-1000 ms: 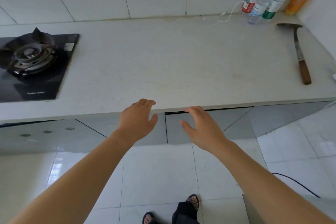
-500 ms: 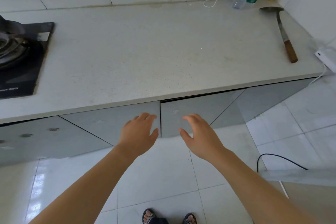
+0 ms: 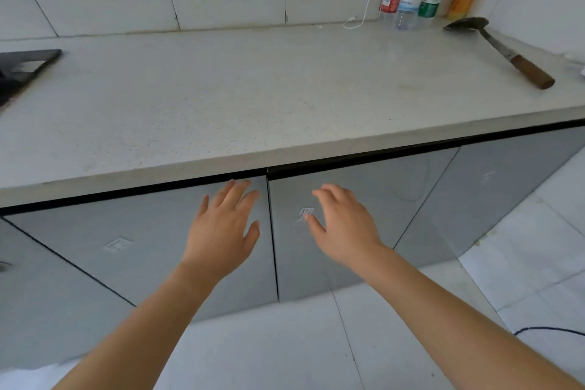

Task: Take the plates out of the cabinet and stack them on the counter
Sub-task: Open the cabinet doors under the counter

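Below the counter (image 3: 285, 98) | left hand (image 3: 221, 231), right hand (image 3: 345, 231) spread open, empty | cabinet doors (image 3: 348, 199) shut

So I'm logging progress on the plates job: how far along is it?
Nothing is done: the counter holds no plates, and both cabinet doors are shut. In hand: the left hand and right hand reach, open and empty, toward the doors' top edges. Left: opening, taking plates out, stacking.

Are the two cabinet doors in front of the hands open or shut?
Shut. Left door and right door sit flush under the counter; no plates visible.
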Available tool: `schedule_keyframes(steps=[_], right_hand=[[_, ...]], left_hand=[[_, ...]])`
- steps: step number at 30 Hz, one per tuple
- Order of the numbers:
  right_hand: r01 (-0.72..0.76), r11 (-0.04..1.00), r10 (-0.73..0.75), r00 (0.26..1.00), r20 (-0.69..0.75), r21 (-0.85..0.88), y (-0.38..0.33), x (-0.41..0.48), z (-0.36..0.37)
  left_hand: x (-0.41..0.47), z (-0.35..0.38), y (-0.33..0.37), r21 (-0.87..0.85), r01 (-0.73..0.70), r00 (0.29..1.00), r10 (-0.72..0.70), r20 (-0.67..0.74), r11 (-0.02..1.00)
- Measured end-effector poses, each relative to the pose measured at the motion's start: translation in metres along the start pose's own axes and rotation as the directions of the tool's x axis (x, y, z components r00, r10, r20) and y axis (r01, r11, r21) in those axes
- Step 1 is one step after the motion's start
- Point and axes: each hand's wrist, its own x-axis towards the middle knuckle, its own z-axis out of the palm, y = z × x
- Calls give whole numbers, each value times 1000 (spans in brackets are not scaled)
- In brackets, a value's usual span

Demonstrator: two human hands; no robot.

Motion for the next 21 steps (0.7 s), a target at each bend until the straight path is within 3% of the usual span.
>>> schedule_keyframes(steps=[4, 9, 12, 18, 21], right_hand=[[39, 999, -40, 976, -215, -8, 15, 15, 27], [136, 989, -146, 885, -442, -55, 20, 24, 61], [191, 977, -215, 844, -491, -99, 21, 30, 69], [168, 979, -202, 830, -520, -113, 27, 43, 71], [195, 971, -241, 773, -587, -141, 36, 53, 75]], left_hand=[[12, 32, -13, 68, -22, 977, 36, -210, 997], [24, 64, -17, 161, -11, 920, 72, -384, 987], [26, 70, -20, 195, -6, 908, 87, -410, 981], [22, 69, -23, 119, -28, 921, 72, -382, 992], [24, 74, -24, 73, -37, 902, 65, -428, 997]])
